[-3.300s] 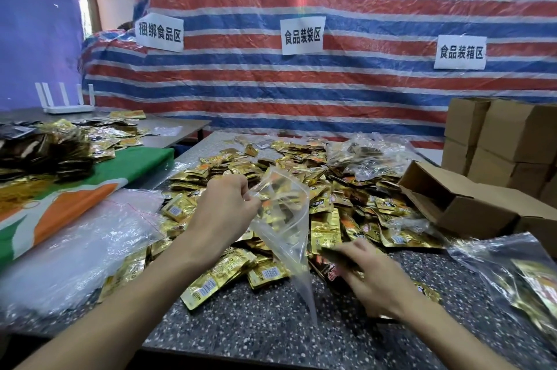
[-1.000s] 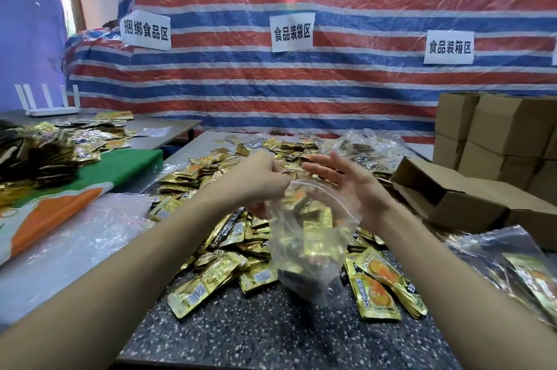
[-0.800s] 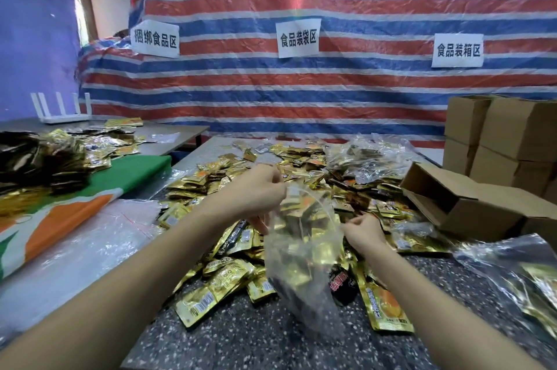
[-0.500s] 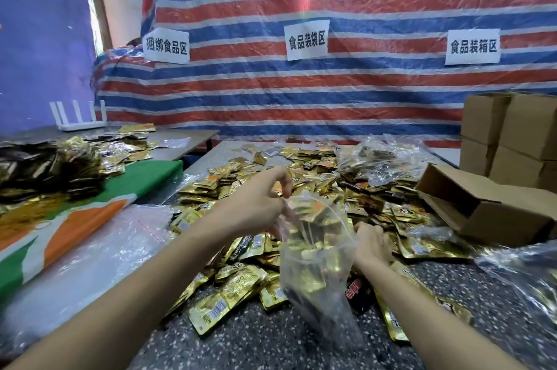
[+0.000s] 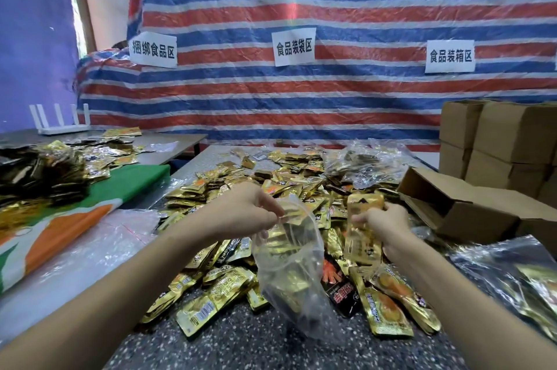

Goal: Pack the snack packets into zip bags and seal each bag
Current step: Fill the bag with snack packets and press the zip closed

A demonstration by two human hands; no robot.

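My left hand (image 5: 241, 213) pinches the top rim of a clear zip bag (image 5: 289, 273), which hangs open above the speckled table (image 5: 229, 336) with gold snack packets inside. My right hand (image 5: 388, 225) grips a gold snack packet (image 5: 363, 228), held upright just right of the bag's mouth. A wide heap of gold snack packets (image 5: 271, 185) covers the table behind and beside both hands, with a black-and-red packet (image 5: 340, 291) among them.
An open cardboard box (image 5: 464, 206) lies on its side at the right, with stacked cardboard boxes (image 5: 500, 140) behind it. Filled clear bags (image 5: 509, 282) lie at the near right. Empty plastic bags (image 5: 75, 255) and a green-orange cloth (image 5: 99, 200) are at the left.
My right hand has come up off the pile with a gold packet and now holds it beside the bag's mouth. My left hand still holds the bag's rim.
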